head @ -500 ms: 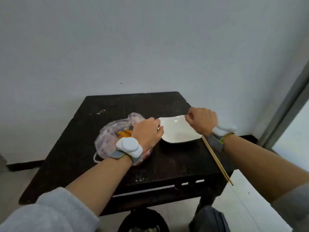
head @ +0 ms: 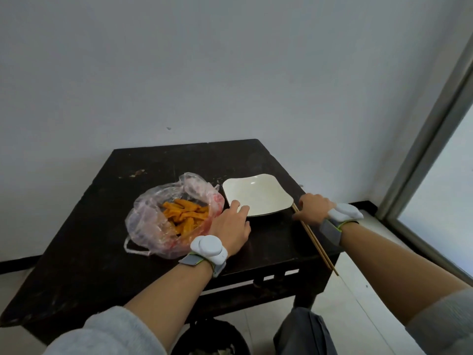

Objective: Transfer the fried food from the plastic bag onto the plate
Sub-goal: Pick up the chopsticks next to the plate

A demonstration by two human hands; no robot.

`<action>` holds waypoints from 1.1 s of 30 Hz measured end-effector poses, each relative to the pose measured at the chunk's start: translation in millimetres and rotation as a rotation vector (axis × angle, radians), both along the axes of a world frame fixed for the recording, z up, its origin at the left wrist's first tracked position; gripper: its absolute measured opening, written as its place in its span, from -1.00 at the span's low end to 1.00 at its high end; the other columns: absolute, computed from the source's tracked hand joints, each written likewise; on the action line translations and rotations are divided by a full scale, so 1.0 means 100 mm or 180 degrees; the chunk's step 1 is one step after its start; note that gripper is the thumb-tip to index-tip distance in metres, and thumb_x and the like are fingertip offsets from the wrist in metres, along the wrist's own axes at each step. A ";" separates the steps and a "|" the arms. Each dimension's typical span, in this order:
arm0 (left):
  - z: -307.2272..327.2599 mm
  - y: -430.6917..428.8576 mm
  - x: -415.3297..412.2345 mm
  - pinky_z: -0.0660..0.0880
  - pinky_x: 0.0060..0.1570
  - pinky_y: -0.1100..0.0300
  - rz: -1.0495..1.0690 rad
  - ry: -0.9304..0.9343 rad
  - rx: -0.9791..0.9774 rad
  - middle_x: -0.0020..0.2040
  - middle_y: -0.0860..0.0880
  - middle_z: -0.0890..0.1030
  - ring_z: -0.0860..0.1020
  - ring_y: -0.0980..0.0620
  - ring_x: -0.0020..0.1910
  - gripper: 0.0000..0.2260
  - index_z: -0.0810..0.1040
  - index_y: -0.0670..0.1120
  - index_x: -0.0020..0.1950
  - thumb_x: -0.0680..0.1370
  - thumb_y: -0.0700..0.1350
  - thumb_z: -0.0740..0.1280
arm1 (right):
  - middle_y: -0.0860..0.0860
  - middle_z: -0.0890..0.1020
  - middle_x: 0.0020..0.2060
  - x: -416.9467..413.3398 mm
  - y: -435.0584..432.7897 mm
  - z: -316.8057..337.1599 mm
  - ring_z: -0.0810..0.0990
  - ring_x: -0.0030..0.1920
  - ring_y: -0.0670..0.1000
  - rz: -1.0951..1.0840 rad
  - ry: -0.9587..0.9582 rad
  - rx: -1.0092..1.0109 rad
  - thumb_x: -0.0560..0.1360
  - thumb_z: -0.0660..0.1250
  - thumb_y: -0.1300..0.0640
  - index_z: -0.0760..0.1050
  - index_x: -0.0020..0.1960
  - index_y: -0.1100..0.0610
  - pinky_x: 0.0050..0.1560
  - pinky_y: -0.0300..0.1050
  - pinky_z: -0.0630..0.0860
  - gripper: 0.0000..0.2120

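Dark wooden desk (head: 102, 226): stands against a pale wall (head: 230, 73) and carries everything named below.

Plastic bag (head: 146, 226): sits left of the desk's middle. Thin and clear with a pink tint, mouth spread open upward, one handle loop trailing toward the near left. Holds the fried food (head: 184, 213), orange strips heaped together, all of it inside the bag.

Plate (head: 258, 193): white, square with rounded corners. Lies flat just right of the bag, very near its plastic.

Left hand (head: 230, 226): rests palm down between bag and plate, fingers straight and relaxed, grasping nothing. Touches the plate's near-left rim with its fingertips (head: 240, 207) and lies right beside the bag's plastic.

Right hand (head: 313, 210): sits just past the plate's near-right corner, knuckles up, fingers curled down over the far end of the chopsticks (head: 316, 242). Cannot tell whether gripping them or merely covering them.

Chopsticks: a pale wooden pair, lying side by side along the desk's right side. Run from under the right hand toward the near edge and overhang the near-right corner.

Both wrists: wear a white rounded device (head: 208, 248) on a grey strap, with grey sleeves (head: 107, 334) pushed up the forearms.

Below the desk's near edge: a dark round bin (head: 212, 339) and a grey-trousered knee (head: 304, 331). At far right: a grey window frame (head: 422, 149).
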State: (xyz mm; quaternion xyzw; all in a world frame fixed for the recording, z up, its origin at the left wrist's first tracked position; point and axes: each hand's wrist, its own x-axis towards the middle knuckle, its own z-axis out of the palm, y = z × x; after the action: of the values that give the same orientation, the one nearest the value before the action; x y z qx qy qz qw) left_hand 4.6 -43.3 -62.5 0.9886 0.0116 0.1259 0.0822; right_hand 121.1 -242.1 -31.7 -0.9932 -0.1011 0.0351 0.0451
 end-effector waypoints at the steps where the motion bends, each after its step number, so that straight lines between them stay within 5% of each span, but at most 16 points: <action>1: -0.02 0.00 0.04 0.51 -0.05 -0.03 0.0019 0.0034 -0.0028 0.30 -0.09 0.37 0.52 -0.12 0.07 -0.68 0.38 -0.09 0.35 0.62 -0.03 0.17 | 0.05 0.63 0.00 0.03 -0.01 -0.04 0.61 -0.02 0.09 -0.0003 0.0147 0.0018 0.41 0.45 -0.12 0.53 0.08 0.09 -0.04 -0.07 0.53 -0.63; 8: -0.16 0.10 0.16 0.52 -0.15 0.00 0.0125 0.0030 0.0034 0.18 -0.07 0.42 0.55 -0.11 -0.05 -0.76 0.48 -0.10 0.20 0.64 -0.02 0.16 | 0.13 0.69 -0.15 0.28 -0.07 -0.13 0.69 -0.15 0.11 -0.0261 0.0612 0.0356 0.36 0.56 0.01 0.60 -0.02 0.24 -0.08 -0.01 0.65 -0.65; 13: -0.16 0.10 0.22 0.49 -0.20 0.02 0.0104 -0.0079 0.0197 0.13 -0.08 0.43 0.55 -0.11 -0.10 -0.79 0.49 -0.10 0.12 0.64 -0.02 0.15 | 0.09 0.55 -0.54 0.28 -0.08 -0.07 0.49 -0.65 -0.02 -0.0503 0.0831 0.0668 0.42 0.46 0.20 0.46 -0.37 0.25 -0.55 -0.24 0.43 -0.72; 15: -0.16 0.11 0.23 0.49 -0.22 0.03 0.0100 -0.0097 0.0253 0.12 -0.07 0.43 0.55 -0.10 -0.11 -0.79 0.50 -0.10 0.11 0.64 -0.02 0.15 | 0.07 0.56 -0.52 0.26 -0.07 -0.09 0.55 -0.53 0.03 -0.0508 0.0747 0.0596 0.43 0.43 0.18 0.43 -0.36 0.22 -0.49 -0.21 0.48 -0.74; 19: -0.16 0.09 0.21 0.51 -0.15 0.02 0.0094 -0.0082 0.0273 0.13 -0.07 0.44 0.56 -0.10 -0.10 -0.78 0.51 -0.10 0.12 0.64 -0.03 0.14 | 0.11 0.59 -0.15 0.18 -0.05 -0.11 0.60 -0.12 0.11 -0.0391 0.0589 0.0430 0.49 0.35 0.10 0.47 -0.16 0.21 -0.19 -0.12 0.49 -0.82; 24: -0.04 0.14 0.16 0.45 0.02 -0.02 0.0019 -0.0415 0.0344 0.16 -0.06 0.47 0.53 -0.09 -0.04 -0.75 0.51 -0.08 0.21 0.63 -0.03 0.14 | 0.17 0.58 -0.21 0.25 -0.10 0.01 0.53 -0.19 0.15 -0.0595 0.0586 0.1559 0.54 0.26 0.08 0.51 -0.23 0.24 -0.18 -0.09 0.39 -0.73; 28: 0.19 0.20 0.09 0.55 -0.20 -0.01 -0.0091 -0.0816 0.0002 0.11 -0.08 0.51 0.56 -0.11 -0.12 -0.77 0.53 -0.12 0.19 0.61 -0.07 0.19 | 0.08 0.53 -0.44 0.21 0.04 0.33 0.47 -0.46 0.04 -0.0632 0.0495 0.2572 0.54 0.32 0.05 0.46 -0.39 0.17 -0.40 -0.12 0.37 -0.65; 33: 0.44 0.44 -0.08 0.54 -0.23 0.00 0.0146 -0.1102 -0.0018 0.04 -0.06 0.53 0.55 -0.07 -0.16 -0.79 0.55 -0.10 0.11 0.60 -0.04 0.20 | 0.08 0.48 -0.47 0.07 0.38 0.65 0.38 -0.58 0.01 -0.0502 0.0440 0.3141 0.59 0.23 0.04 0.40 -0.40 0.16 -0.57 -0.23 0.28 -0.60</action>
State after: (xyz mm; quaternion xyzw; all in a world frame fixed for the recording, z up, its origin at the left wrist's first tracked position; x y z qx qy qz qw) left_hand -3.4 0.6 -18.7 0.9514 0.0201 0.2961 0.0827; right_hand 128.2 -204.5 33.3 -0.8535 -0.0271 0.0453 0.5184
